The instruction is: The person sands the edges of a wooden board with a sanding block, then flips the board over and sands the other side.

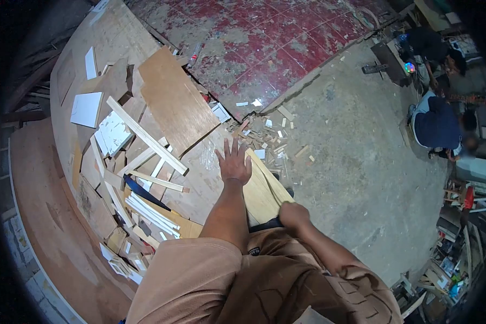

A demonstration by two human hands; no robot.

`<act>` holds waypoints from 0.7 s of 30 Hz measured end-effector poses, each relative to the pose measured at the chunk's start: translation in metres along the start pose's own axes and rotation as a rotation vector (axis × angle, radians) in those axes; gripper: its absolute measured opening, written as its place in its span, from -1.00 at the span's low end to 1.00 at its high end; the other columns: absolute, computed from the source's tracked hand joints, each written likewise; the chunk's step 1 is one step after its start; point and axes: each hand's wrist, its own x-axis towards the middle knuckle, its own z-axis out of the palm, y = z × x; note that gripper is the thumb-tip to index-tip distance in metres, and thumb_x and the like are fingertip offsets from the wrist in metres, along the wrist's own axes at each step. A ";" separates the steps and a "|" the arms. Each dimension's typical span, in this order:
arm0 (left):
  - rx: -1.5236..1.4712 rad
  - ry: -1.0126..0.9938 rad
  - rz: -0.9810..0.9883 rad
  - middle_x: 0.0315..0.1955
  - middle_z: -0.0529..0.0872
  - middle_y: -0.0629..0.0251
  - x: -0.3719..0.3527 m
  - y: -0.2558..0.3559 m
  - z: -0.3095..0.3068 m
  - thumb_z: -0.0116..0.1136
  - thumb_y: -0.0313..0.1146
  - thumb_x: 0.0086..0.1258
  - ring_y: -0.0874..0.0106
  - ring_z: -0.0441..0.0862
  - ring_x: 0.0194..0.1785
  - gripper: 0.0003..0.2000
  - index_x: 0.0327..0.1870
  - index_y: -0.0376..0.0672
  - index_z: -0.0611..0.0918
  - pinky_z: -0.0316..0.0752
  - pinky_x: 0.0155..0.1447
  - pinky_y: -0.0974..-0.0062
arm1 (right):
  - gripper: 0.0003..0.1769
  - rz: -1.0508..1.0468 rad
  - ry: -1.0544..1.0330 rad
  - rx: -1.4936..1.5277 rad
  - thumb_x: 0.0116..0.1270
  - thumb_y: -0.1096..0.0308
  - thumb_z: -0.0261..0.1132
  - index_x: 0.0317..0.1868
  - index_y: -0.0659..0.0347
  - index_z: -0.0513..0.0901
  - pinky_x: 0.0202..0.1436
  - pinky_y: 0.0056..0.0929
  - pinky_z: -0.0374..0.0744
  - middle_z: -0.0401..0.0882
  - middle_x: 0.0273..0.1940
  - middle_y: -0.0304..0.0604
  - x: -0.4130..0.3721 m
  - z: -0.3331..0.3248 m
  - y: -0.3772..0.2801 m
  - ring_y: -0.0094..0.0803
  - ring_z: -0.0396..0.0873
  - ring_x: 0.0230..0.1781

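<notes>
My left hand (234, 164) rests palm down with its fingers spread, across the left edge of a pale wooden board (260, 197) and the worktable. The board lies in front of my body, with a thin dark line running along its right part. My right hand (294, 216) is closed in a fist at the board's near right edge. What its fingers hold is hidden; something dark shows just left of it, close to my waist.
On the worktable (197, 186) lie a brown plywood sheet (178, 102), long wooden strips (148, 137), white strips (154, 216) and white panels (86, 109). Wood offcuts (278, 146) litter the concrete floor. Two people (437, 124) are at the far right.
</notes>
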 end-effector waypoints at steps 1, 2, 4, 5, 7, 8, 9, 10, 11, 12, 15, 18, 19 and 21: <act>0.001 -0.002 0.001 0.54 0.04 0.25 -0.002 0.000 0.001 -0.11 -0.05 0.44 0.09 -0.21 0.61 -0.49 0.38 0.00 0.39 -0.27 0.51 -0.31 | -0.72 -0.059 -0.126 -0.030 0.31 0.37 0.05 -0.17 0.37 0.63 -0.09 0.02 0.63 0.67 -0.22 0.25 0.015 0.002 -0.004 0.16 0.68 -0.16; 0.002 0.007 0.000 0.54 0.05 0.25 -0.001 -0.001 0.000 -0.11 -0.06 0.44 0.08 -0.20 0.61 -0.49 0.38 0.00 0.39 -0.27 0.51 -0.32 | -0.72 -0.060 -0.125 -0.029 0.31 0.37 0.05 -0.17 0.37 0.63 -0.09 0.02 0.63 0.67 -0.22 0.25 0.018 0.011 -0.005 0.16 0.68 -0.16; -0.002 0.011 0.011 0.54 0.05 0.24 -0.001 0.001 0.000 -0.10 -0.06 0.44 0.08 -0.19 0.61 -0.49 0.38 -0.01 0.39 -0.27 0.51 -0.32 | -0.71 -0.135 0.056 -0.053 0.31 0.39 0.02 -0.12 0.36 0.61 -0.12 0.04 0.63 0.66 -0.22 0.28 0.009 0.024 -0.007 0.19 0.67 -0.17; -0.013 0.044 0.019 0.52 0.11 0.20 -0.002 0.001 0.000 -0.08 -0.10 0.42 0.04 -0.14 0.60 -0.48 0.38 -0.03 0.39 -0.24 0.50 -0.32 | -0.70 0.023 0.204 0.098 0.31 0.40 0.02 -0.05 0.36 0.55 -0.14 0.08 0.62 0.66 -0.25 0.30 -0.001 0.032 -0.007 0.21 0.67 -0.19; -0.013 0.076 0.025 0.50 0.16 0.17 -0.002 0.002 0.000 -0.06 -0.14 0.41 0.01 -0.09 0.58 -0.46 0.41 -0.05 0.36 -0.20 0.49 -0.33 | -0.70 0.055 0.206 0.118 0.32 0.39 0.02 -0.02 0.35 0.51 -0.14 0.10 0.61 0.66 -0.25 0.29 -0.017 0.021 0.004 0.22 0.67 -0.20; -0.014 0.077 0.027 0.50 0.16 0.17 -0.002 0.002 0.000 -0.06 -0.14 0.41 0.01 -0.09 0.58 -0.46 0.41 -0.05 0.36 -0.20 0.49 -0.33 | -0.70 0.078 0.202 0.136 0.33 0.38 0.02 0.00 0.34 0.47 -0.14 0.12 0.60 0.66 -0.26 0.28 -0.024 0.016 0.012 0.22 0.67 -0.20; -0.007 0.058 0.017 0.51 0.12 0.20 -0.002 0.001 0.000 -0.08 -0.11 0.42 0.03 -0.11 0.59 -0.48 0.39 -0.03 0.37 -0.22 0.50 -0.32 | -0.72 0.097 0.201 0.081 0.39 0.30 0.03 -0.02 0.31 0.46 -0.15 0.14 0.59 0.67 -0.27 0.25 -0.031 0.016 0.021 0.23 0.66 -0.22; -0.001 0.038 0.009 0.53 0.08 0.24 -0.001 0.002 0.000 -0.10 -0.08 0.44 0.05 -0.14 0.60 -0.49 0.38 0.00 0.39 -0.24 0.51 -0.31 | -0.72 0.099 0.204 0.085 0.39 0.30 0.03 -0.02 0.31 0.46 -0.15 0.14 0.59 0.67 -0.27 0.25 -0.037 0.015 0.029 0.23 0.66 -0.22; 0.000 0.039 0.015 0.53 0.08 0.24 0.001 0.003 -0.001 -0.10 -0.08 0.44 0.05 -0.14 0.60 -0.49 0.38 0.00 0.39 -0.24 0.51 -0.31 | -0.70 0.117 0.216 0.094 0.42 0.26 0.02 -0.02 0.32 0.46 -0.16 0.13 0.59 0.67 -0.28 0.24 -0.042 0.014 0.034 0.23 0.66 -0.22; 0.012 0.027 0.008 0.53 0.08 0.24 0.001 0.004 -0.003 -0.10 -0.08 0.44 0.05 -0.14 0.60 -0.49 0.38 0.01 0.38 -0.24 0.51 -0.31 | -0.67 0.133 0.225 0.102 0.44 0.21 0.02 -0.02 0.32 0.46 -0.17 0.13 0.59 0.67 -0.28 0.23 -0.047 0.011 0.035 0.23 0.66 -0.23; 0.021 0.031 0.004 0.52 0.11 0.23 -0.001 0.004 -0.004 -0.10 -0.10 0.43 0.05 -0.12 0.59 -0.47 0.41 0.00 0.36 -0.22 0.51 -0.30 | -0.65 0.082 0.224 0.108 0.46 0.17 0.02 -0.10 0.33 0.52 -0.20 0.11 0.60 0.68 -0.29 0.19 -0.040 0.003 0.025 0.20 0.66 -0.26; 0.026 0.040 0.009 0.52 0.12 0.22 0.000 0.003 -0.005 -0.09 -0.12 0.42 0.05 -0.10 0.59 -0.45 0.43 0.00 0.34 -0.20 0.51 -0.29 | -0.67 -0.034 0.307 0.083 0.42 0.22 0.05 -0.18 0.32 0.61 -0.17 0.07 0.62 0.69 -0.28 0.17 0.016 0.022 0.011 0.17 0.68 -0.26; 0.031 0.028 0.009 0.53 0.11 0.22 -0.001 0.003 -0.004 -0.09 -0.11 0.42 0.05 -0.10 0.59 -0.45 0.44 0.00 0.33 -0.19 0.51 -0.29 | -0.69 -0.007 0.318 0.070 0.40 0.25 0.06 -0.19 0.32 0.62 -0.15 0.07 0.63 0.69 -0.26 0.18 0.043 0.027 0.002 0.16 0.69 -0.25; 0.036 0.043 0.013 0.54 0.08 0.24 -0.001 0.002 0.002 -0.10 -0.09 0.43 0.05 -0.12 0.60 -0.47 0.41 -0.01 0.36 -0.21 0.51 -0.29 | -0.71 0.019 0.333 0.055 0.37 0.29 0.07 -0.19 0.32 0.64 -0.13 0.06 0.63 0.70 -0.25 0.18 0.067 0.016 -0.012 0.15 0.69 -0.24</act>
